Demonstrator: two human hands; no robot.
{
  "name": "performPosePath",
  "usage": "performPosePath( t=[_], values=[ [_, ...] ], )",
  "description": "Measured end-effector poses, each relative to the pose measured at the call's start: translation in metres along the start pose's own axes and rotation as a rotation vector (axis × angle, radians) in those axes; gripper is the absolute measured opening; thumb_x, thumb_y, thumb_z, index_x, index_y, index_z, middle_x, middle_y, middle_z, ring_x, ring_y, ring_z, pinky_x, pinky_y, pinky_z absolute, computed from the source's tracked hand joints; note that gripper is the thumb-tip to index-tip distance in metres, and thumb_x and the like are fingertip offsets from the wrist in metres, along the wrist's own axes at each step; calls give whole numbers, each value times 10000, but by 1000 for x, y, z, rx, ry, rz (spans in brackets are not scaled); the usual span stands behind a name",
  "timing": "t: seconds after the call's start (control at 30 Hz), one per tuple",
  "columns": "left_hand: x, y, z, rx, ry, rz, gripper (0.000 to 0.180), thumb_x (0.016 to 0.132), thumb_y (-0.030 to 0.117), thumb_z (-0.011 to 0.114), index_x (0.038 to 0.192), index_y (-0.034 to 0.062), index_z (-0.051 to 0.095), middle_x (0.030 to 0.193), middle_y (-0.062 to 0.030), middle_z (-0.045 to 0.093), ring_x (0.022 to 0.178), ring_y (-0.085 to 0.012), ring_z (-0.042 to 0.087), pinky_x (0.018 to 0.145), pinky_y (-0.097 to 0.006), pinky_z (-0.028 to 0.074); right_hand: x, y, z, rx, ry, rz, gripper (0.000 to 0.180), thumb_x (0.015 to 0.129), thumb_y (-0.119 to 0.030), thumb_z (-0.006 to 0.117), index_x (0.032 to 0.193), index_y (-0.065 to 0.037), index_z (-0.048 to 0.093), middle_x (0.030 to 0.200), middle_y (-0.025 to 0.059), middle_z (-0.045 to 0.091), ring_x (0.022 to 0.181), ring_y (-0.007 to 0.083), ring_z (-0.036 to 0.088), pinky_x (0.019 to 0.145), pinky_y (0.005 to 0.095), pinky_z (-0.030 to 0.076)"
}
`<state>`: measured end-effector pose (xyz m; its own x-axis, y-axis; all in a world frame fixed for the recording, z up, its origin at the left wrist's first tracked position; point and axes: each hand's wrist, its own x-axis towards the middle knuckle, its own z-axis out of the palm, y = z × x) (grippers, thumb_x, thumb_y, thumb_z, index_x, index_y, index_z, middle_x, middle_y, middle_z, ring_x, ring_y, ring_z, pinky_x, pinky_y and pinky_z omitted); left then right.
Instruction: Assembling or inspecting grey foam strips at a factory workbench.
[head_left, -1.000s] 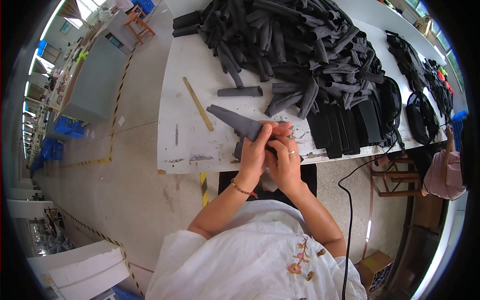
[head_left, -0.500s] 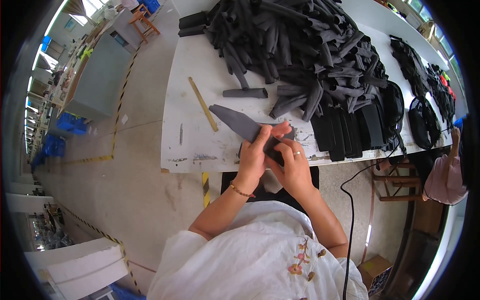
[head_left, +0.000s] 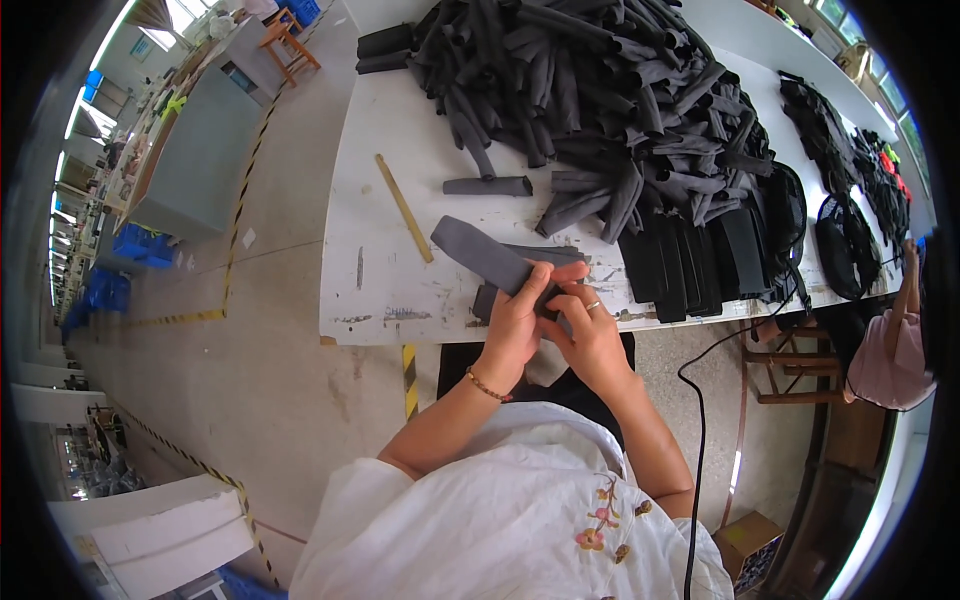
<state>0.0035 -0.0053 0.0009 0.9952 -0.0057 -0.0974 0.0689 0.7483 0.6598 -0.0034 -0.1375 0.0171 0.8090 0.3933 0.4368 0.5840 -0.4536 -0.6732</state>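
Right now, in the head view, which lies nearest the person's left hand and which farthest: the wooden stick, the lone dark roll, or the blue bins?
From the left hand:
1. Wooden stick, on the table, up and left.
2. Lone dark roll, farther up the table.
3. Blue bins, on the floor, far left.

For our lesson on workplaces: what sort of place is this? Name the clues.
Probably a factory workshop: a white worktable heaped with a pile of dark foam tubes, yellow-black floor tape, and further benches. Both hands work one grey foam piece.

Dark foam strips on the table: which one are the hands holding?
The flat grey strip angled up-left from both hands, left hand and right hand, at the table's near edge. The loose piece and the big pile lie farther back, untouched.
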Motion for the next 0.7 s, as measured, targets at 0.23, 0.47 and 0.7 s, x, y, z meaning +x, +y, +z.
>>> performPosePath(
  t=[0.23,0.47,0.7],
  values=[
    [11,35,13,-100,34,104,292,987,243,560,1150,1,577,1092,-188,658,984,-305,646,961,-446,493,-1,7,-12,72,13,-42,190,789,-15,732,899,-7,578,1007,166,603,770,340,642,618,386,527],
    [2,21,22,-43,71,142,326,993,289,553,1144,2,588,967,-118,671,930,-265,654,871,-385,500,6,6,-13,90,103,-98,182,769,18,734,863,-5,579,934,148,610,707,318,627,594,377,512],
    [2,15,18,-42,50,120,298,1007,273,519,1163,26,581,971,-90,665,932,-252,650,855,-392,518,11,6,-11,123,99,-105,168,770,22,724,854,3,579,913,148,606,706,321,621,591,382,505]
  ],
)
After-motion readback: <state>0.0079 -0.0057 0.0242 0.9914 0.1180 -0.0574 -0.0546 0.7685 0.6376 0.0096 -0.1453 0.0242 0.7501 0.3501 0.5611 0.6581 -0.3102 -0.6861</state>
